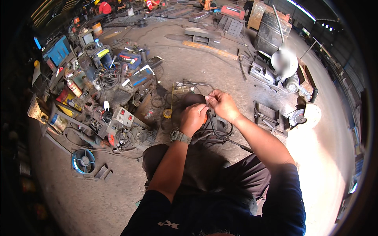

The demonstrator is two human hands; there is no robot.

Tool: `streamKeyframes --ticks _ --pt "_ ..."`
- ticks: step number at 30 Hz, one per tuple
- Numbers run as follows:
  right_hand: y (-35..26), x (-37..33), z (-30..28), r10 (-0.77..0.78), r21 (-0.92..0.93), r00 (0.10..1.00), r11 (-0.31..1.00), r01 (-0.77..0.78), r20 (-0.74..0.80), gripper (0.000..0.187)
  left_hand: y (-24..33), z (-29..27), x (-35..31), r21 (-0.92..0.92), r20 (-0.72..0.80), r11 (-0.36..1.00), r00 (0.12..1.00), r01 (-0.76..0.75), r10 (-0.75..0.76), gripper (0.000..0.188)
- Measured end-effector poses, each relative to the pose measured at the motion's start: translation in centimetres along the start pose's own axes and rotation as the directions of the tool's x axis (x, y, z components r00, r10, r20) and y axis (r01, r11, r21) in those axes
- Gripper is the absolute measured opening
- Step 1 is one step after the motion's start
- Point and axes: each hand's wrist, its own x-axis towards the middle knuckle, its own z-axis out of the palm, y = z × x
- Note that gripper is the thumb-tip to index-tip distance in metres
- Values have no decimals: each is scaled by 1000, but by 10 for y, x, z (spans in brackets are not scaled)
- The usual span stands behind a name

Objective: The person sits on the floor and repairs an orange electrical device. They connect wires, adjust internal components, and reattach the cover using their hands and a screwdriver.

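My left hand point(192, 118), with a watch point(180, 137) on its wrist, is closed in a pinch. Its fingertips nearly meet those of my right hand point(221, 106), also pinched. Whatever lies between the fingers is too small to make out. Just below them a black cable point(214, 128) loops down beside an orange part point(205, 119), mostly hidden by my left hand. A dark rounded object point(193, 99) sits on the floor behind my hands. To the left lies a yellow tape measure point(167, 113) with its blade pulled out.
Tools, cables and a socket box point(125, 117) crowd the left, with a blue round fan point(83, 161) nearer. On the right stand a cut-off machine point(302, 117) and a metal frame point(271, 118). Steel pieces point(202, 35) lie ahead; people in red point(104, 7) are far back.
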Motion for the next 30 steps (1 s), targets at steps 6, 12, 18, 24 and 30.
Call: streamKeyframes --ticks 6,12,18,24,30 --pt "-8 -18 -20 -357 -637 931 702 319 73 30 6 4 0 4 8 1000 1000 -16 16 18" --pt "-21 -14 -28 -283 -509 924 773 378 256 22 1 0 -5 25 14 1000 1000 -8 7 18" --pt "-2 13 -56 -185 -207 835 920 332 517 30 4 1 -3 -7 -9 1000 1000 -17 17 17" --pt "-14 26 -59 -251 -243 737 837 491 627 30 -1 -5 -1 -50 52 999 999 5 -2 16" --pt "-17 23 -50 -395 -294 730 728 619 558 18 11 -9 0 -16 95 999 995 31 -29 18"
